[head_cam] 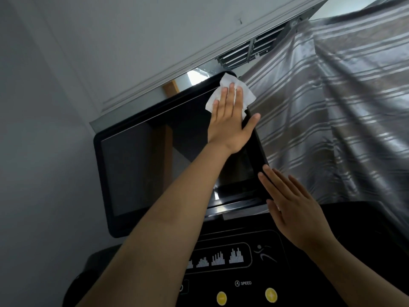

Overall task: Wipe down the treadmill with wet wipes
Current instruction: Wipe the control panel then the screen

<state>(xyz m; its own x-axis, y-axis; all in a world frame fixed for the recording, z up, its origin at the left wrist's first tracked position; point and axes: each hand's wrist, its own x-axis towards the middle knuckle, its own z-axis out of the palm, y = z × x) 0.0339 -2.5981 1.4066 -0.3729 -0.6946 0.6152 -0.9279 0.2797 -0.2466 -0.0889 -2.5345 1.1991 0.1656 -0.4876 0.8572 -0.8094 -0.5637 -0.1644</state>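
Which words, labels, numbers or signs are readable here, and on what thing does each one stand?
"SPEED": white print on the treadmill console, above the two yellow buttons.
Marks on those buttons: too blurred to read.
The bar charts and runner figure: pictures only, no words.
The screen: dark, no text.

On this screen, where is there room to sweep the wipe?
Free: the screen, left half, between its bezel and the left forearm. Crowded: the upper right corner, where the left hand presses the wipe, and the right edge, touched by the right hand.
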